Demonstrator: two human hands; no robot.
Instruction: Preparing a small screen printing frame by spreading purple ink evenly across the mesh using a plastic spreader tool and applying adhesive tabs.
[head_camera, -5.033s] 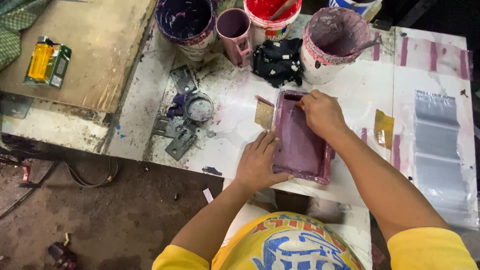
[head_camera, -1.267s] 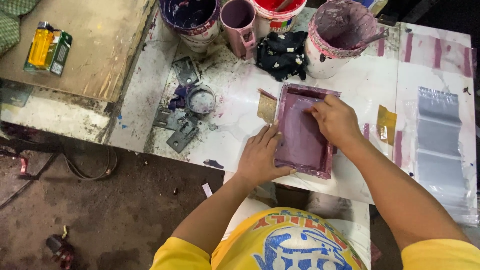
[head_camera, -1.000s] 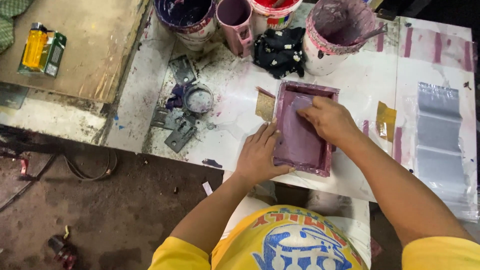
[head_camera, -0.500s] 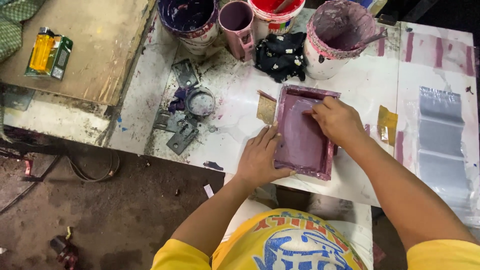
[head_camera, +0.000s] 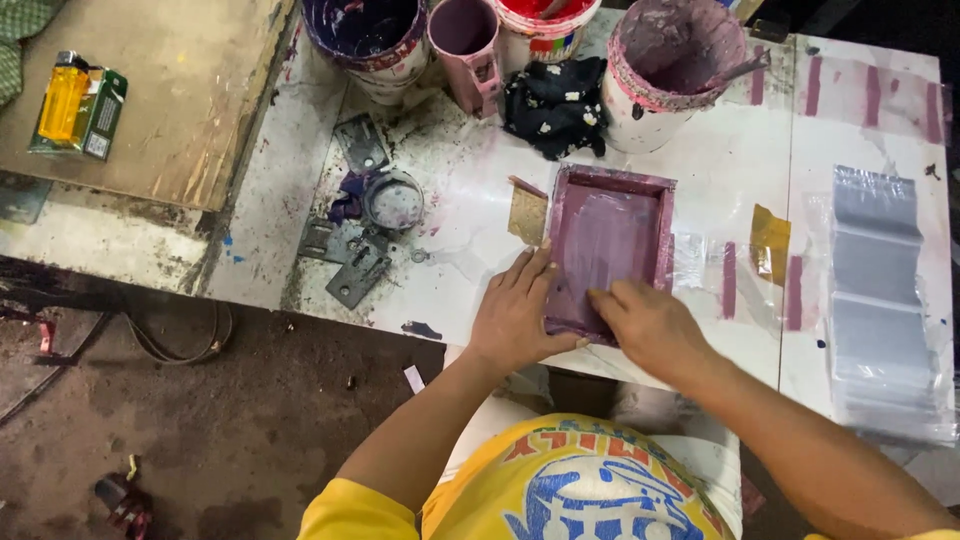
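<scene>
The purple frame (head_camera: 608, 250) is lying near the tabletop's (head_camera: 480, 215) near edge. The left hand (head_camera: 517, 315) is pressing flat on its left side, fingers spread loose. The right hand (head_camera: 648, 322) is pressing inside its near end, fingers curled, whether grasping anything I cannot tell.

Frame (head_camera: 610, 250) mid-table; buckets (head_camera: 675, 70) behind it (cloth (head_camera: 555, 105) between), plastic sleeves (head_camera: 880, 300) right, metal brackets (head_camera: 350, 260) left.
</scene>
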